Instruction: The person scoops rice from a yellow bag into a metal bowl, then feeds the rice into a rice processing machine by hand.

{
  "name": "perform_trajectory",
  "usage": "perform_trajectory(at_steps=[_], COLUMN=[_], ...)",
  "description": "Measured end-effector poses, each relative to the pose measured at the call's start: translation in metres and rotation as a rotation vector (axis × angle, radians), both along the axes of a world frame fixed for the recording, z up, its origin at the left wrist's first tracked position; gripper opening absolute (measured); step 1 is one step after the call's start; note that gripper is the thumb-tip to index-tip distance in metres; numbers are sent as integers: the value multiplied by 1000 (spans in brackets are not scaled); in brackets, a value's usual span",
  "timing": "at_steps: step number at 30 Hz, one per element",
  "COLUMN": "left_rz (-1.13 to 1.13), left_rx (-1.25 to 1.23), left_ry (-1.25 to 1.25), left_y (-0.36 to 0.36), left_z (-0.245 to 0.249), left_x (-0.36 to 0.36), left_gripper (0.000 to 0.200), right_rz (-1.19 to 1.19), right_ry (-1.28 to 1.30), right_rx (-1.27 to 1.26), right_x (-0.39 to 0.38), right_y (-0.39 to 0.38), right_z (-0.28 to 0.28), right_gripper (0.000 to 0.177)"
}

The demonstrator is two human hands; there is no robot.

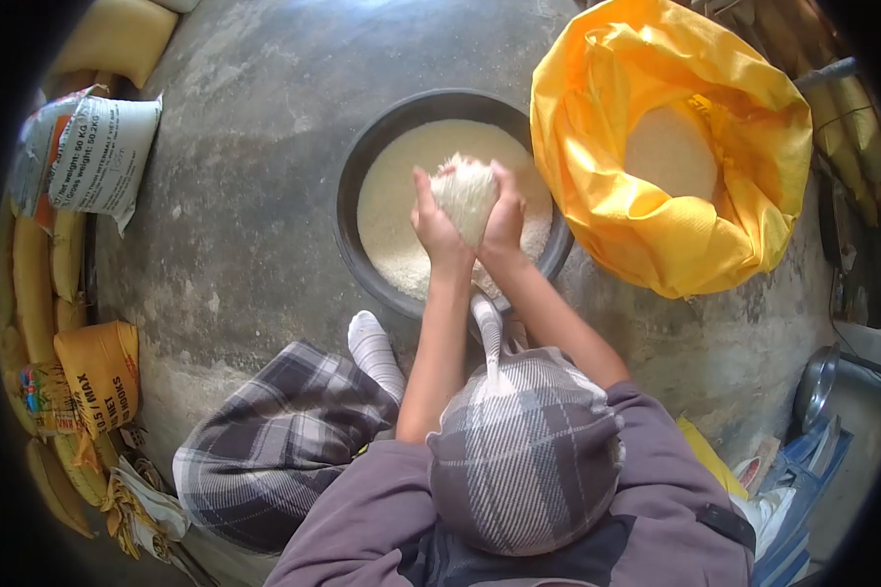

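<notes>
Both my hands are cupped together over a dark round basin (357,249), with a heap of wet-looking white grains (466,201) between them. My left hand (439,227) curves round the heap from the left, its thumb and fingertips pointing up. From the right side, my right hand (504,217) presses against the same heap. Cloudy pale liquid (401,171) fills much of the basin, and more grains (401,272) lie along its near edge. At the right, a yellow sack (597,220) stands open with pale grains (671,152) inside.
Stacked filled sacks line the left side, among them a white printed sack (108,161) and an orange one (103,377). A metal bowl (815,388) and blue material (803,479) are at the lower right. My plaid-covered knees (284,440) flank the grey concrete floor (235,205).
</notes>
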State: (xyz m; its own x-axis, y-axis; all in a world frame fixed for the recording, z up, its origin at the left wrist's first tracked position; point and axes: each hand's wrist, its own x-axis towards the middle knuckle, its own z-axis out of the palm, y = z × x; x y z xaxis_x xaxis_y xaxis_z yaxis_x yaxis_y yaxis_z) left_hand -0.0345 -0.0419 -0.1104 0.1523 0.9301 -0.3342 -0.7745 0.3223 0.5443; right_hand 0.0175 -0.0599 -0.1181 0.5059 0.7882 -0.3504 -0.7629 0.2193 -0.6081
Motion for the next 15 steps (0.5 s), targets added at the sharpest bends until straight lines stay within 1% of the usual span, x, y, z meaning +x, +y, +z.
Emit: perform_trajectory(at_steps=[1, 2, 4, 5, 6, 8, 9, 10, 11, 12, 13, 14, 15], left_rz=[2, -60, -123, -127, -151, -164, -149, -290, -343, -419, -482, -657, -714], left_rx=[7, 64, 144, 164, 303, 464, 442, 283, 327, 276, 321, 420, 574], left_ry=[62, 109, -14, 39, 133, 132, 207, 210, 419, 529, 620, 756, 822], left_y=[0, 3, 4, 3, 0, -4, 5, -5, -4, -12, -19, -18, -21], left_z=[32, 49, 97, 117, 135, 157, 138, 169, 158, 163, 158, 158, 155], left_x=[7, 11, 31, 46, 61, 108, 156, 166, 200, 215, 226, 226, 218], left_gripper=[50, 48, 47, 45, 43, 40, 39, 38, 38, 40, 41, 41, 41], right_rz=[-73, -73, -83, -95, -154, -267, -249, -227, -256, -260, -211, -181, -97], right_ry=[112, 134, 133, 36, -24, -274, -246, -218, -279, -389, -356, -311, -358], right_rx=[80, 122, 210, 229, 164, 163, 159, 159, 51, -69, -169, -281, -307], right_x=[5, 14, 32, 45, 63, 107, 131, 158, 193, 236, 263, 270, 274], right_y=[3, 3, -2, -6, -9, -16, -23, -29, -33, -39, -46, -54, -65], right_z=[25, 44, 103, 126, 142, 165, 174, 181, 173, 154, 144, 145, 145], right_gripper=[34, 32, 33, 35, 36, 38, 40, 41, 42, 42, 41, 38, 37])
